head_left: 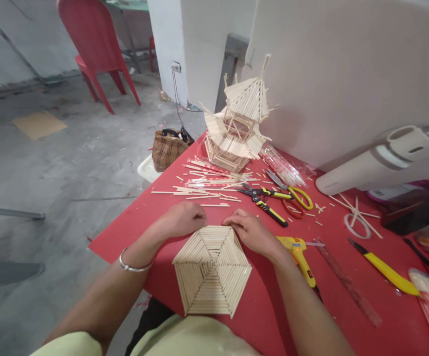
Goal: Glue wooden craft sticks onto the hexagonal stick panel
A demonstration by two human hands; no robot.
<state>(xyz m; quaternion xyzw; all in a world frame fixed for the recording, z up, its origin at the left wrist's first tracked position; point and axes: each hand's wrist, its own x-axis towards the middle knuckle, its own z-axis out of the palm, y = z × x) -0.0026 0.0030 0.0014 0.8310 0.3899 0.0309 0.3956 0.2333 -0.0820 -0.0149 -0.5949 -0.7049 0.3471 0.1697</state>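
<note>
A hexagonal panel of pale wooden sticks (213, 291), laid in rings with dark seams meeting at the centre, lies on the red table close to my body. At its far left corner my left hand (184, 218) is closed, with the fingers curled under; whatever they hold is hidden. My right hand (252, 232) pinches at the far right corner, thumb and fingertips on the panel's edge. Beyond both hands lie loose sticks (214, 183). A yellow glue gun (299, 254) rests beside my right forearm.
A tiered stick pagoda (242, 118) stands at the table's far corner. Black-and-yellow pliers (268, 210), scissors (292, 193) and a yellow-handled cutter (387, 272) lie on the right. A large white flask (362, 170) leans by the wall. A tape roll (357, 231) lies near it.
</note>
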